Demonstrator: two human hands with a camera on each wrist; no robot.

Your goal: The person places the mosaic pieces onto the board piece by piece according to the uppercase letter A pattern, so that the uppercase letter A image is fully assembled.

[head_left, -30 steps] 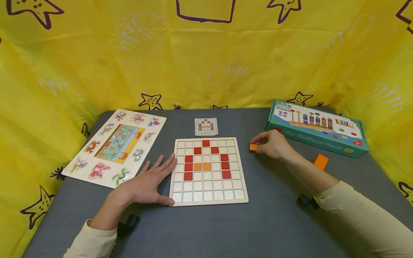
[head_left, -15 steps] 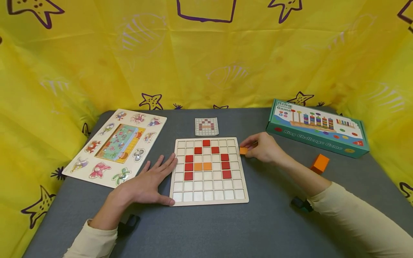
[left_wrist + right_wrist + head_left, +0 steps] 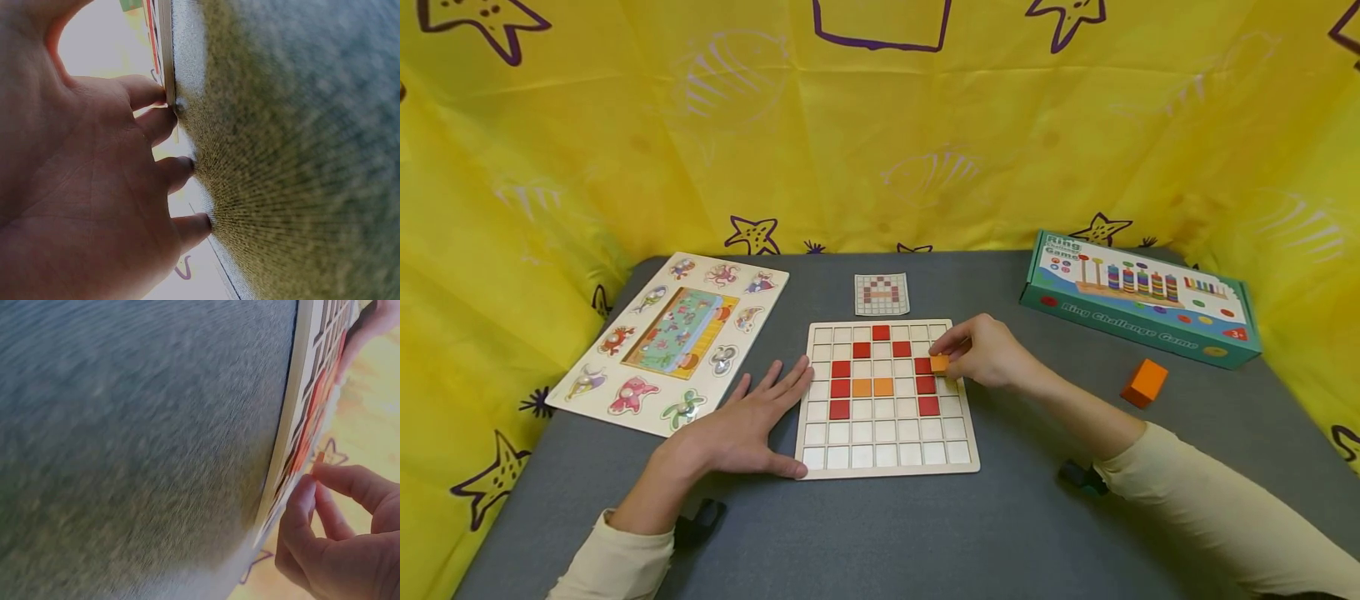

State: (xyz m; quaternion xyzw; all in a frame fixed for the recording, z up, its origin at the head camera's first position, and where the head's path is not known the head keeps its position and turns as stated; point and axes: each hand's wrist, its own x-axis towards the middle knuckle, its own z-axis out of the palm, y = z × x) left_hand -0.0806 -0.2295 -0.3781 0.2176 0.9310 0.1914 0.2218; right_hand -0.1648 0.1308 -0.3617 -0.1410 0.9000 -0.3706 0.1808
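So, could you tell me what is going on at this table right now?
A person is filling a wooden grid board with coloured tiles. The right hand pinches an orange tile over the board's right side, near the red tiles. The left hand lies flat against the board's left edge. A pattern card lies behind the board.
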